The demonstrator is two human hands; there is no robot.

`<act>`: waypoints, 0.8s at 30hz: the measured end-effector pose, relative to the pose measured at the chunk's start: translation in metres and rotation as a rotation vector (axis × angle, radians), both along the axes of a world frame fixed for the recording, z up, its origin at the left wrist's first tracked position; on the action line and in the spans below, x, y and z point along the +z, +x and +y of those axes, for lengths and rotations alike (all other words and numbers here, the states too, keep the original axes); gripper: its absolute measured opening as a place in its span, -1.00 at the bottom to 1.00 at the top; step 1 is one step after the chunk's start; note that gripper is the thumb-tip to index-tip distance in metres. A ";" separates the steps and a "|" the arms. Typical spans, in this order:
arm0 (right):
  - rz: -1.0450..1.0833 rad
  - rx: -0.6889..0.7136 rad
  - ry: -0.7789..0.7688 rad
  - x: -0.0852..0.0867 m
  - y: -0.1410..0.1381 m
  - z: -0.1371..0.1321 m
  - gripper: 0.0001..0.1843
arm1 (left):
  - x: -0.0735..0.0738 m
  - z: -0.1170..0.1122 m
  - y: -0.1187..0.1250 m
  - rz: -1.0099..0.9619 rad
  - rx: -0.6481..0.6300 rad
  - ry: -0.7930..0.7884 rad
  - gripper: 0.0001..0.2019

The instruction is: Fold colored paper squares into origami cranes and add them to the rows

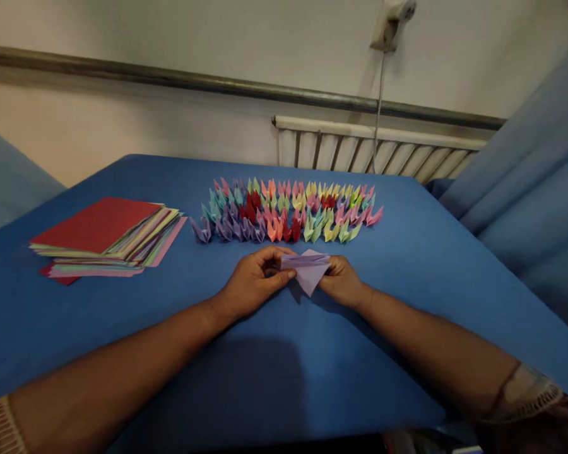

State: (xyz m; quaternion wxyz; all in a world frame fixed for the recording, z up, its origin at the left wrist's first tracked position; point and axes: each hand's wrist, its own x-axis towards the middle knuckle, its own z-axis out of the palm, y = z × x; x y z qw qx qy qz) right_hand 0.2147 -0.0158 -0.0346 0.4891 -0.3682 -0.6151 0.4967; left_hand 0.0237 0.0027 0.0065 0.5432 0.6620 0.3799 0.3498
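Observation:
A partly folded sheet of lilac origami paper (311, 272) is held between my two hands over the middle of the table, one corner pointing toward me. My left hand (260, 277) pinches its left edge between thumb and fingers. On the right edge, my right hand (343, 281) grips the paper, with its fingertips partly hidden behind it. Just beyond my hands stand rows of folded paper cranes (284, 214) in purple, red, pink, yellow, green and blue.
A stack of coloured paper sheets (99, 227), red on top, lies at the left of the blue-covered table (170, 391). Behind are a radiator (378, 133), a wall rail (208, 80) and a socket with a cord (387, 34). A blue curtain (534, 164) hangs at right.

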 end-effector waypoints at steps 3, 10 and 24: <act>-0.009 -0.001 0.019 0.003 -0.001 -0.001 -0.75 | -0.002 0.000 0.002 -0.088 0.033 -0.088 -0.70; -0.101 -0.046 0.207 0.010 0.001 -0.005 -0.79 | 0.001 -0.003 0.002 -0.175 0.076 -0.209 -0.72; -0.081 0.148 0.124 0.011 0.011 -0.009 -0.24 | 0.006 -0.002 -0.002 -0.108 0.202 0.012 -0.73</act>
